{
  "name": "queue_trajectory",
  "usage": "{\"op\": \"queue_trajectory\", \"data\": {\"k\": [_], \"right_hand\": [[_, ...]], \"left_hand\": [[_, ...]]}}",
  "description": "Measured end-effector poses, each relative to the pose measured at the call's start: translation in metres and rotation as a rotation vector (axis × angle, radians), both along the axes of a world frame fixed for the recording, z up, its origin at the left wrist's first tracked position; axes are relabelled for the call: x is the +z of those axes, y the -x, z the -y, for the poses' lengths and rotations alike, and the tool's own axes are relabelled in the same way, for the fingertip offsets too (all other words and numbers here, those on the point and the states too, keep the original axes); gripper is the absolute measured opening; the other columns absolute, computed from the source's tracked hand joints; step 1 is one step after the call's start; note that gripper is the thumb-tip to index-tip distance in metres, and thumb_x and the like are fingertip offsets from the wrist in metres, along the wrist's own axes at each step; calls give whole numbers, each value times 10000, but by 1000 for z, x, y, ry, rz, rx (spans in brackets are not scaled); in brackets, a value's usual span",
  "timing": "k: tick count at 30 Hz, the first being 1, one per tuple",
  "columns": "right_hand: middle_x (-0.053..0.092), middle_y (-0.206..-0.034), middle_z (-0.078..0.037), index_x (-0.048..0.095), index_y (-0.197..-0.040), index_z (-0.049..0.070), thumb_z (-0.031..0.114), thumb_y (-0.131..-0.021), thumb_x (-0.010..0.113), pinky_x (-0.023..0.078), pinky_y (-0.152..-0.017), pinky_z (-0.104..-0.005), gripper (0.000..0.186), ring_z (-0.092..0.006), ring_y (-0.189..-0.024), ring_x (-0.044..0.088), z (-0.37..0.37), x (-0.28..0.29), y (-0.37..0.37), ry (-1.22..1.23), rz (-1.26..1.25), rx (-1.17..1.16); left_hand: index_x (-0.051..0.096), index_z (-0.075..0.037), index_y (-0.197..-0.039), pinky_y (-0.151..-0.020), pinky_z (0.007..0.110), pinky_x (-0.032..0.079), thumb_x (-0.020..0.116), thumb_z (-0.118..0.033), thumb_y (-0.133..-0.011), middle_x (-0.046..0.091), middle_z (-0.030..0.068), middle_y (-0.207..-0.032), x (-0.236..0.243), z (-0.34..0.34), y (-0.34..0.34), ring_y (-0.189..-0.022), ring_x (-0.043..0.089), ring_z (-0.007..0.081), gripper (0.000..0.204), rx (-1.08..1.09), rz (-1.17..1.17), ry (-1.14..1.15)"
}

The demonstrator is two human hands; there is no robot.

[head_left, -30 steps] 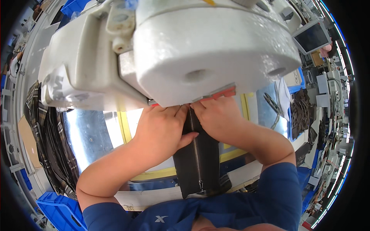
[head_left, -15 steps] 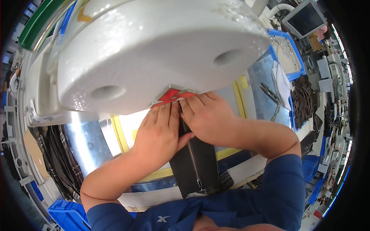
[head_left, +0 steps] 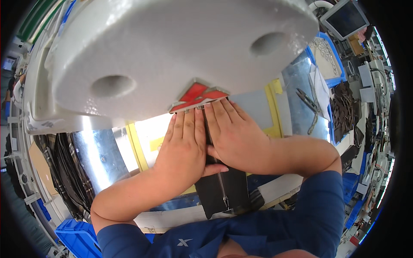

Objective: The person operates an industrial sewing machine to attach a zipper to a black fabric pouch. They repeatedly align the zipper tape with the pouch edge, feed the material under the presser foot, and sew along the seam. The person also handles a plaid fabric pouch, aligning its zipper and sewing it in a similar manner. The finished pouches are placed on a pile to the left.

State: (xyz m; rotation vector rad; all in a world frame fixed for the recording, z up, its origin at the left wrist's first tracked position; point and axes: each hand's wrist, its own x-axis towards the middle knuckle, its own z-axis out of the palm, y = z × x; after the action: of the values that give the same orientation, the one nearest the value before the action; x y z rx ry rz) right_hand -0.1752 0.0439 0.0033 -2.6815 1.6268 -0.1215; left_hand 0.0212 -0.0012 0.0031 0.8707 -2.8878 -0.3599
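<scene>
Both hands lie palm down, fingers stretched forward beneath the low front of a white machine head (head_left: 180, 51), just below its red-and-silver badge (head_left: 198, 94). My left hand (head_left: 180, 152) is open and flat on the left of a black fabric strip (head_left: 236, 191) with a metal zipper (head_left: 222, 187) down its middle; its thumb reaches across the zipper. My right hand (head_left: 230, 135) presses open and flat on the strip's right side, beside my left. The fingertips are close to the machine, which hides what is under it. The zipper pull shows near the strip's lower end.
Folded dark plaid fabric (head_left: 62, 172) lies left, above a blue crate (head_left: 73, 234). To the right are pliers (head_left: 307, 101), white cloth (head_left: 318, 92), a blue tray with metal pieces (head_left: 329, 79), dark fabric pieces (head_left: 343, 112) and a screen (head_left: 344, 18). Yellow tape (head_left: 273, 107) marks the worktop.
My fingers have straightened and lie flatter, and the two hands are closer together over the zipper, my right thumb now lower. The view has shifted, showing more of the machine head's front.
</scene>
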Motion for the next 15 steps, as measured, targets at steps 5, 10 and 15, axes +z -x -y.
{"op": "queue_trajectory", "data": {"k": [5, 10, 15], "right_hand": [[573, -1421, -405, 572, -1393, -195, 392, -896, 722, 496, -1158, -538, 784, -499, -1362, 589, 2, -2, 1, 6, 21, 3], [580, -1418, -388, 585, -1373, -193, 366, -906, 712, 499, -1153, -533, 739, -497, -1358, 591, 5, -2, 4, 40, 64, 20], [589, -1414, -384, 594, -1356, -202, 325, -926, 689, 494, -1157, -530, 686, -497, -1356, 590, 8, 3, 6, 52, -25, 69]], "left_hand": [[407, 227, -1506, -1252, 571, 367, 792, -762, -710, 500, 403, -1496, -5, 1, 1, -1438, 499, 511, 1327, 5, -3, 7], [350, 254, -1519, -1265, 595, 335, 755, -819, -718, 436, 470, -1525, -7, 3, 2, -1484, 404, 608, 1399, 5, 14, -21], [378, 232, -1525, -1264, 559, 351, 798, -761, -714, 461, 426, -1531, -7, 2, 4, -1477, 450, 543, 1349, 31, 32, 20]]}}
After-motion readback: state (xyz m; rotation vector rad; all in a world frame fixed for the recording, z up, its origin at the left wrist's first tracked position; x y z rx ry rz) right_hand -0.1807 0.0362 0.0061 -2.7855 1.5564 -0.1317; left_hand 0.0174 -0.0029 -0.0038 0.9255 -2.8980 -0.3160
